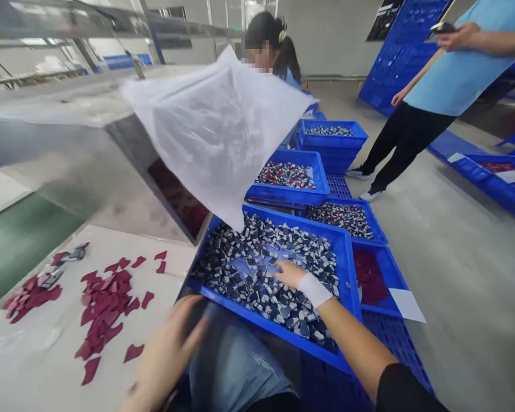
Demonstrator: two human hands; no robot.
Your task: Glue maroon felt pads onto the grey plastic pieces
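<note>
Head view: I see dark-and-white pieces (315, 260) in the near blue bin (352, 286).
Right hand (289, 274): over them, grip unclear.
Left hand (175, 337): spread, seemingly empty.
Pieces: likely light, stiff; I'd pinch edges.

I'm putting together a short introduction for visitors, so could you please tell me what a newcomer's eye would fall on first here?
Probably the large, creased white sheet at upper centre, hanging partly in front of a seated-looking person. Next might come the blue rectangular plastic crate below it, where the right hand is among many small dark-and-white pieces. Flat dark-red pieces also stand out on the white tabletop at lower left.
</note>
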